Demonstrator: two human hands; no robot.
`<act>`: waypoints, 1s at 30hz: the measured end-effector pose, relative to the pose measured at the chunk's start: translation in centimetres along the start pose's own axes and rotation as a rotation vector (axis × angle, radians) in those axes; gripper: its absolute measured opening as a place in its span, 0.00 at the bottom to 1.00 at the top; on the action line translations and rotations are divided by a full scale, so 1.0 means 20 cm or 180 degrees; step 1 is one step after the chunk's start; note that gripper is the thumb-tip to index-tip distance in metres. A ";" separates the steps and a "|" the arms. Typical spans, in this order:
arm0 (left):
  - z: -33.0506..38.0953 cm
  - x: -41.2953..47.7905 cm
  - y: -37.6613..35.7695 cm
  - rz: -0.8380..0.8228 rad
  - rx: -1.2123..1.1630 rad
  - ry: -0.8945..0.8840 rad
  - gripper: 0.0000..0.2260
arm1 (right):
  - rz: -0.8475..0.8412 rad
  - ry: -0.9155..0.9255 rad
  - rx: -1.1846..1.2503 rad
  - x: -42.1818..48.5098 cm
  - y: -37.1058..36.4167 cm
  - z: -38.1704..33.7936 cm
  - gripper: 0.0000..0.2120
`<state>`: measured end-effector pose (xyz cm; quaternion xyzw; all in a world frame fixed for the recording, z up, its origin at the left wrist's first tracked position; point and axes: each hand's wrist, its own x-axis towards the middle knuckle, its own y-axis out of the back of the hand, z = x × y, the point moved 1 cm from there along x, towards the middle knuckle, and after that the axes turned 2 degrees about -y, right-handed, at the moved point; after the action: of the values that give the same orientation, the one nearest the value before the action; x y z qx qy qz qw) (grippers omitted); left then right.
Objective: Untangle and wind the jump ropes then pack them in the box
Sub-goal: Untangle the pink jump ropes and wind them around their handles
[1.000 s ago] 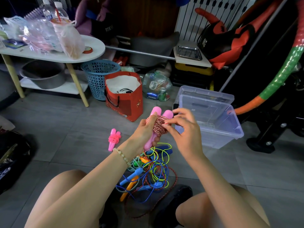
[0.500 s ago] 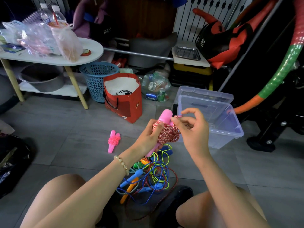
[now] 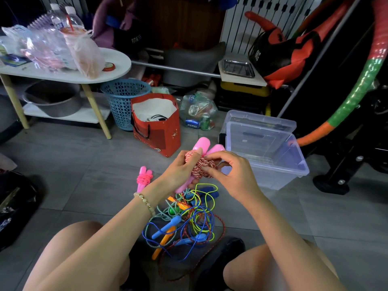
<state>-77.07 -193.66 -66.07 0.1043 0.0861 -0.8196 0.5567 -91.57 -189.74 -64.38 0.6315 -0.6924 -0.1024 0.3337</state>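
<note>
My left hand (image 3: 180, 168) grips a jump rope with two pink handles (image 3: 202, 147), held side by side with their tips up. A red-and-white cord (image 3: 202, 168) is wound in a thick bundle around those handles. My right hand (image 3: 235, 174) pinches the cord at the bundle's right side. Below my hands, a tangled pile of jump ropes (image 3: 185, 222) in blue, yellow-green, orange and red lies on the floor. A wound pink jump rope (image 3: 143, 178) rests on the tiles to the left. A clear plastic box (image 3: 270, 171) stands open on the right, its lid behind it.
A red paper bag (image 3: 157, 131) and a blue mesh basket (image 3: 123, 101) stand behind the hands. A white table (image 3: 117, 64) with plastic bags is at the left. A bag of cans (image 3: 199, 114), gym gear and a striped hoop (image 3: 357, 91) crowd the back and right.
The wound bundle has dropped a little and tilted, with both pink handle tips showing again. My right hand has shifted lower onto the cord's right side.
</note>
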 end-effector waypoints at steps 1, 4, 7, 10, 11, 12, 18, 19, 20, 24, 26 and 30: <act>0.00 0.00 0.01 -0.0056 -0.0059 0.0016 0.18 | -0.0077 -0.0026 0.0105 0.00 0.01 0.00 0.08; -0.02 0.03 0.03 -0.0275 -0.0277 0.0084 0.19 | -0.0229 -0.0152 0.0302 0.00 0.01 0.00 0.12; -0.03 0.03 0.04 -0.0304 -0.0279 0.0186 0.21 | -0.0222 -0.0140 0.0245 -0.02 -0.01 0.01 0.10; -0.05 0.03 0.03 -0.0308 -0.0111 0.0247 0.23 | -0.0354 -0.0250 0.0388 -0.03 -0.02 0.01 0.09; -0.06 0.02 0.03 -0.0302 -0.0076 0.0248 0.24 | -0.0413 -0.0331 0.0443 -0.03 -0.02 0.02 0.10; -0.06 0.02 0.03 -0.0280 -0.0045 0.0237 0.24 | -0.0468 -0.0426 0.0502 -0.02 -0.02 0.03 0.11; -0.07 0.03 0.03 -0.0170 0.0129 0.0293 0.22 | -0.0724 -0.0851 0.0852 -0.02 -0.05 0.08 0.16; -0.08 0.02 0.03 -0.0197 0.0020 0.0384 0.21 | -0.0668 -0.0848 0.0783 -0.03 -0.05 0.07 0.17; -0.08 0.02 0.01 -0.0219 -0.0037 0.0446 0.20 | -0.0585 -0.0841 0.0712 -0.03 -0.05 0.07 0.17; -0.09 0.03 0.00 -0.0097 -0.0096 0.0383 0.20 | -0.0271 -0.0930 0.0950 -0.04 -0.07 0.07 0.11; -0.10 0.04 0.00 -0.0042 -0.0129 0.0352 0.22 | -0.0025 -0.1021 0.1042 -0.06 -0.09 0.07 0.09; -0.13 0.06 -0.01 0.0084 -0.0025 0.0194 0.22 | 0.0168 -0.1311 0.0926 -0.08 -0.12 0.08 0.07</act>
<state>-77.44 -194.00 -68.90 0.1282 0.1049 -0.8082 0.5651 -90.69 -189.08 -67.43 0.6203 -0.7695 -0.1194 0.0938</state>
